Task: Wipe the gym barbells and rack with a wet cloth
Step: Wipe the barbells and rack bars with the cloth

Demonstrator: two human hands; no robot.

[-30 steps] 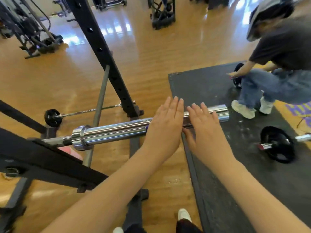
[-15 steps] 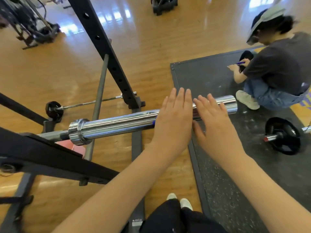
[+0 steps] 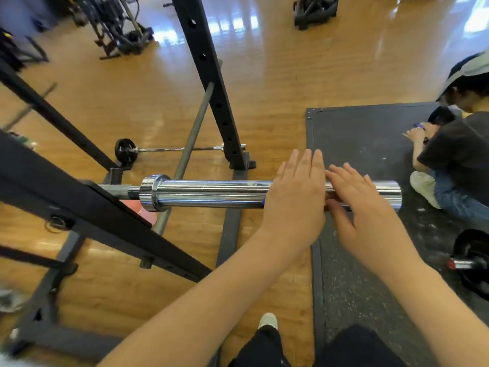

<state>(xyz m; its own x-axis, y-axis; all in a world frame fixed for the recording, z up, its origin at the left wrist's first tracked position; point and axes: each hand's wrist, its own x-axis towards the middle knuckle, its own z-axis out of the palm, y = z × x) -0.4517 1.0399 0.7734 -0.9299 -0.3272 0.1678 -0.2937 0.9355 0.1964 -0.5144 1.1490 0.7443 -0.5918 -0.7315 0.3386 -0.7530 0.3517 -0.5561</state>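
On barbell sleeve: left hand, right hand flat, grip wide, fingers straight.

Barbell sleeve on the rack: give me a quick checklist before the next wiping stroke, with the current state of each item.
1. Bar seated in the rack: cannot tell; the rack arm hides the support.
2. Both hands on the barbell sleeve: ok; left hand and right hand lie flat across it.
3. Cloth under the hands: cannot tell; only a sliver of blue shows at the left palm's edge.
4. Sleeve between collar and left hand free: ok; bare chrome.
5. Outer end of the sleeve clear: ok; the crouching person is beyond it on the mat, not touching.
6. Fingers straight, not wrapped: ok.
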